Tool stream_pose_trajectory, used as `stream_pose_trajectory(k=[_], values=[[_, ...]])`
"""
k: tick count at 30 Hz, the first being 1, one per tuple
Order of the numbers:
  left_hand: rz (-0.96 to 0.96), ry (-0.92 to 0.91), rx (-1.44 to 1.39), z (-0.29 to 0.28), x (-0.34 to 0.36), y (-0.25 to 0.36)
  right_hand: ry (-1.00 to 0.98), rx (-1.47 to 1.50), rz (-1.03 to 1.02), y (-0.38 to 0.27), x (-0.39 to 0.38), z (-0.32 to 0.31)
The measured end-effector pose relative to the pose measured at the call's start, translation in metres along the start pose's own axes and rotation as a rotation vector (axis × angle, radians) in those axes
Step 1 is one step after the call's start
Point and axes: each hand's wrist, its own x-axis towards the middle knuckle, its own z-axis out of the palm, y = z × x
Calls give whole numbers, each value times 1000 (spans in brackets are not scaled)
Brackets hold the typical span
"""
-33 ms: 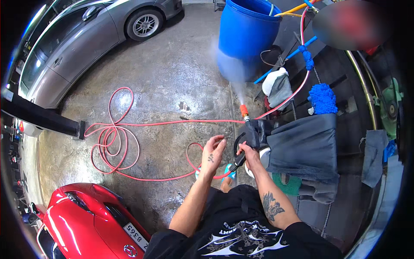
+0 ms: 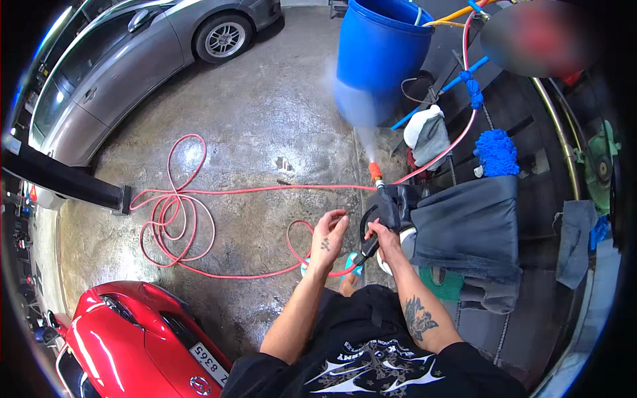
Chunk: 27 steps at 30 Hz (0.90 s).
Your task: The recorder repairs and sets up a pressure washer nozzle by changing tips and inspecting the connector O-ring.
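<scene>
Where the wet floor spreads through the middle of the frame, a grey car stands at upper left and a red car at lower left. A blue barrel rises at upper centre. Across the left and centre, a pinkish-red hose lies in loose coils; right of centre hangs a dark cloth. White mist fans upward in front of the barrel's lower part. Just right of centre is the black spray gun, pointing up the frame, its lower end joined to the hose. The right hand is wrapped around its handle; whether a finger presses the trigger I cannot tell. Just left of it, the left hand is empty, fingers loosely bent, clear of the gun. Smallest, the orange nozzle tips the gun. The step in hand looks like spraying; turning the gun would call for a firm right grip and slack hose.
</scene>
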Motion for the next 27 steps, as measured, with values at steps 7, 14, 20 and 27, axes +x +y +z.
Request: stream_pose_trajectory(k=[7, 14, 20, 27], values=[[21, -79, 36, 5, -4, -19, -158, 99, 18, -26, -13, -6], [9, -255, 377, 12, -18, -30, -250, 335, 101, -52, -2, 0], [379, -100, 572, -4, -33, 0, -298, 354, 140, -87, 3, 46], [448, 116, 915, -45, 19, 32, -239, -272, -78, -67, 13, 160]])
